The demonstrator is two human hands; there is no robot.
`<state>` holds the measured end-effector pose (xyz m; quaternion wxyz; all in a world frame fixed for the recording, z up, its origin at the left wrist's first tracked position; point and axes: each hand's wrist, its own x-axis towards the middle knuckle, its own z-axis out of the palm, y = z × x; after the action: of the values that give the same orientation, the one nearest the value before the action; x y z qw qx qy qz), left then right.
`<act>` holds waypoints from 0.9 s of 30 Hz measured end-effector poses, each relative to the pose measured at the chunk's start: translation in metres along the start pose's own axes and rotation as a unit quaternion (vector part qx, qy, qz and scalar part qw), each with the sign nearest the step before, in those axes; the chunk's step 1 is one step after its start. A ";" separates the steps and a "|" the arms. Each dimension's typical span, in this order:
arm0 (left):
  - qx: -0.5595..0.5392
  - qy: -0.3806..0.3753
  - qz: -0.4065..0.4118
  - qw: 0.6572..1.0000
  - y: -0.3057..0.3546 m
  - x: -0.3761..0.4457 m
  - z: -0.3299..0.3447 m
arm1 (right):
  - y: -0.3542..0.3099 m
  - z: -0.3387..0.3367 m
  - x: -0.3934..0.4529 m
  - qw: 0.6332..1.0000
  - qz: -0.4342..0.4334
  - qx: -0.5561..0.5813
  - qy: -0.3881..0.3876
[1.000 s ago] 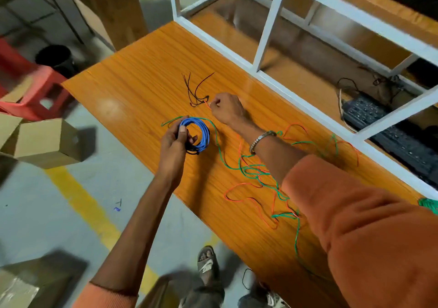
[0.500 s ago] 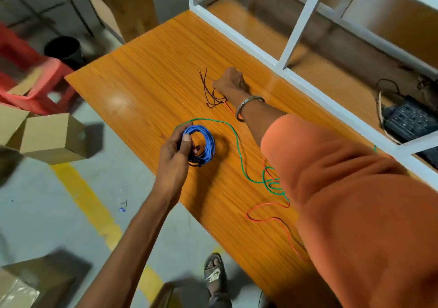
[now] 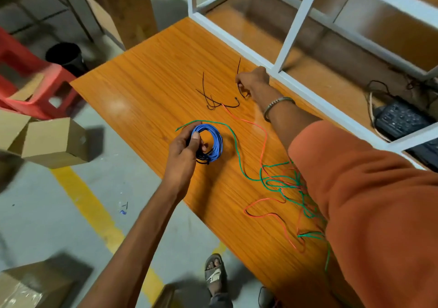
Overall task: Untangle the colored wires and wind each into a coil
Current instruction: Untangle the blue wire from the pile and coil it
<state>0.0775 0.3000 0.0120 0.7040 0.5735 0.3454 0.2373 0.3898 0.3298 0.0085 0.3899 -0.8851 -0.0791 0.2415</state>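
- Blue wire, wound into a neat round coil (image 3: 214, 142) of many turns, is gripped at its left side by the left hand (image 3: 184, 147), thumb laid over the strands and fingers curled underneath; it is held just above the near-left part of the orange wood-grain table (image 3: 147, 89).
- Some black strands are seen bunched at the lower edge of the blue coil, beside the fingers.
- A thin black tie (image 3: 238, 67) is pinched in the right hand (image 3: 253, 82), which is curled into a fist near the white metal frame (image 3: 294, 25); one end of the tie sticks up above the knuckles.
- More loose black ties (image 3: 213, 100) are left lying on the table between the two hands.
- A green wire (image 3: 237, 146) is run in a curve past the blue coil and joined to a loose tangle with a thin orange-red wire (image 3: 264, 134) near the right sleeve (image 3: 369, 201).
- The tangle is spread flat on the table and partly hidden by the sleeve.
- A metal bracelet (image 3: 276, 103) is worn on the right wrist.
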 end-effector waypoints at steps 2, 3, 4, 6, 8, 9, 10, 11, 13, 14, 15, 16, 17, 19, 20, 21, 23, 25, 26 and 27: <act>-0.018 -0.012 -0.002 1.000 0.002 0.002 0.009 | 0.000 -0.026 -0.010 0.997 0.002 0.082 0.005; -0.029 -0.015 -0.002 0.999 0.004 0.003 0.017 | 0.001 -0.040 -0.016 0.991 0.006 0.135 -0.001; -0.040 -0.015 -0.002 0.999 0.006 0.004 0.026 | 0.004 -0.054 -0.024 0.981 0.013 0.192 -0.002; -0.068 -0.009 0.003 0.998 0.016 0.005 0.048 | 0.013 -0.083 -0.048 0.958 0.019 0.287 0.007; -0.096 0.000 0.009 0.995 0.027 0.005 0.071 | 0.031 -0.110 -0.080 0.941 0.024 0.338 0.012; -0.107 0.001 0.011 0.994 0.032 0.004 0.083 | 0.041 -0.122 -0.098 0.940 0.025 0.339 0.016; -0.116 -0.003 0.013 0.993 0.036 0.004 0.094 | 0.054 -0.132 -0.117 0.944 0.020 0.330 0.020; -0.123 -0.010 0.013 0.992 0.040 0.004 0.105 | 0.069 -0.142 -0.136 0.948 0.010 0.318 0.030; -0.125 -0.025 0.012 0.992 0.045 0.002 0.126 | 0.095 -0.160 -0.177 0.949 -0.022 0.307 0.064; -0.122 -0.031 0.011 0.992 0.046 0.000 0.137 | 0.106 -0.169 -0.197 0.948 -0.038 0.306 0.078; -0.117 -0.037 0.010 0.992 0.047 -0.002 0.148 | 0.114 -0.179 -0.217 0.946 -0.052 0.307 0.087; -0.112 -0.045 0.012 0.993 0.050 -0.007 0.159 | 0.121 -0.188 -0.235 0.944 -0.061 0.311 0.091; -0.105 -0.055 0.018 0.993 0.052 -0.012 0.170 | 0.127 -0.196 -0.250 0.941 -0.072 0.317 0.090; -0.084 -0.069 0.034 0.993 0.060 -0.025 0.192 | 0.135 -0.211 -0.274 0.936 -0.086 0.331 0.085; -0.075 -0.070 0.042 0.994 0.063 -0.033 0.202 | 0.139 -0.218 -0.283 0.937 -0.090 0.328 0.082; -0.064 -0.068 0.051 0.994 0.066 -0.041 0.211 | 0.141 -0.224 -0.291 0.940 -0.090 0.320 0.076; -0.047 -0.071 0.071 0.994 0.070 -0.057 0.227 | 0.148 -0.233 -0.300 0.946 -0.078 0.308 0.070; -0.038 -0.073 0.089 0.993 0.069 -0.072 0.241 | 0.158 -0.242 -0.308 0.945 -0.063 0.311 0.074; -0.028 -0.070 0.103 0.992 0.070 -0.081 0.249 | 0.165 -0.246 -0.309 0.948 -0.059 0.302 0.080; -0.013 -0.068 0.118 0.991 0.070 -0.089 0.256 | 0.171 -0.251 -0.310 0.951 -0.052 0.295 0.082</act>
<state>0.2187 0.0861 0.1257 0.7002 0.6158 0.2239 0.2835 0.2339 -0.0527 0.1429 0.6507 -0.7419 -0.0180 0.1606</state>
